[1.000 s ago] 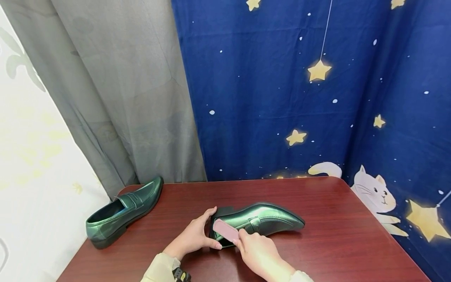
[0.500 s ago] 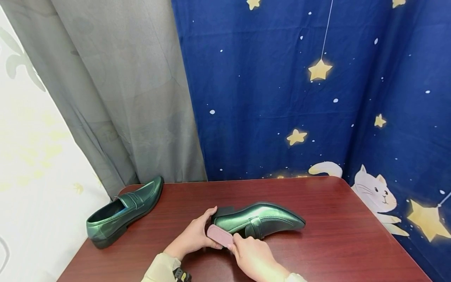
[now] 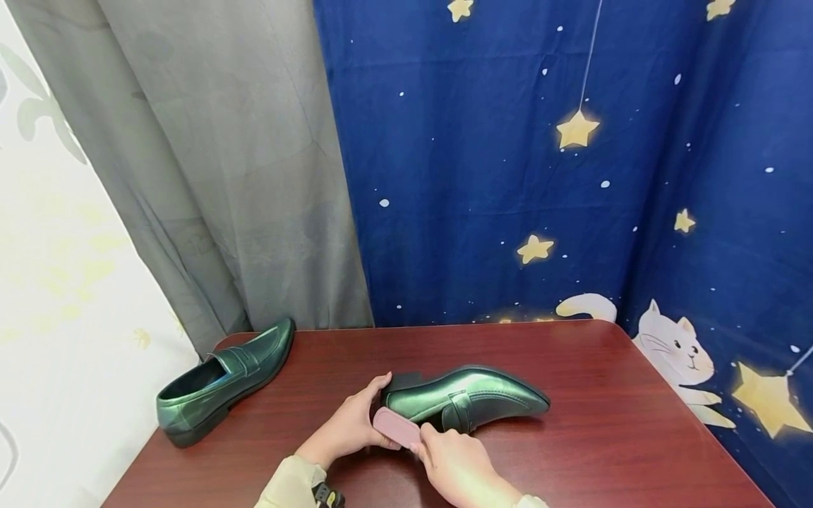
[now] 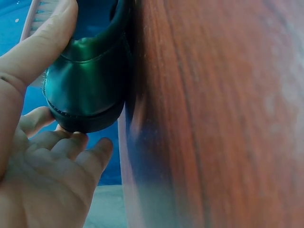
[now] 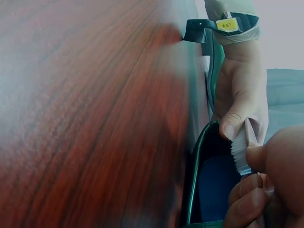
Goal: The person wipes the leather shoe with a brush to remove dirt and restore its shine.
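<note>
A green loafer lies on its side on the table, toe to the right. My left hand grips its heel, thumb over the opening's rim and fingers at the sole side. In my right hand a pink brush is pinched between thumb and fingers. White bristles face the shoe near the opening in the right wrist view; whether they touch it there I cannot tell. The brush back covers part of the heel in the head view.
Another green loafer stands at the left back edge of the reddish-brown table. Behind the table hang a grey curtain and a blue curtain with stars. A dark device is strapped at my left wrist.
Over the last second my right hand and the brush have moved slightly left and down, toward the heel. My left hand keeps its grip and the shoe has stayed in place.
</note>
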`<state>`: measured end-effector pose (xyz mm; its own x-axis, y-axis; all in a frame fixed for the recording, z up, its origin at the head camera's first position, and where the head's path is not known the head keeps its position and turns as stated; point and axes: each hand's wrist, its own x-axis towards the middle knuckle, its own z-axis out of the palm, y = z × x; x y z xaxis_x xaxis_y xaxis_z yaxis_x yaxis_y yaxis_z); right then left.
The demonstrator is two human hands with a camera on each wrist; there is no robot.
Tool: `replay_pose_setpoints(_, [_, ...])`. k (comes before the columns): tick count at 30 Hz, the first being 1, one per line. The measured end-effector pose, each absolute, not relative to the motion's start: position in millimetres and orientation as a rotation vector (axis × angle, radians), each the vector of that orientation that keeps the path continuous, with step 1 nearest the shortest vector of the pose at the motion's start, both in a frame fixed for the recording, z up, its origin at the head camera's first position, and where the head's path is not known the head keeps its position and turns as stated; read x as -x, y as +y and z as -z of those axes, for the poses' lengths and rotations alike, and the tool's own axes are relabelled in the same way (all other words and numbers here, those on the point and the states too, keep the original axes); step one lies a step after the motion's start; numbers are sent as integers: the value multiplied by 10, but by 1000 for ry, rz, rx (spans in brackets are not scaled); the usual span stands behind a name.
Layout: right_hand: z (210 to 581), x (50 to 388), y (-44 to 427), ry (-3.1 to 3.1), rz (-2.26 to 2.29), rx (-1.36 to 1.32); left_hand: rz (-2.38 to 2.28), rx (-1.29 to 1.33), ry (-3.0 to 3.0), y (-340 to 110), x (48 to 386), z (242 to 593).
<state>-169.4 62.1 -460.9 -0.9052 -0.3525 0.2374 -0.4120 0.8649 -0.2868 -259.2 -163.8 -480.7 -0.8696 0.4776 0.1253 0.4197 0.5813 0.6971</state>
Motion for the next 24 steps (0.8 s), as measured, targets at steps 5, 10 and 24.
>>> replay_pose_setpoints(5, [4582,1686,656,-2877,-493,-564,-1167,-777,2728,-1624,2589,4795])
replay_pose_setpoints(10, [4541,1678,712,-2882,-498,-554,-1169,-765,2717,-1626,2572,4788])
replay_pose_setpoints(24, [4467,1689,868,-2843,-459,-423,-1173,-736,2681,-1641,2566,4775])
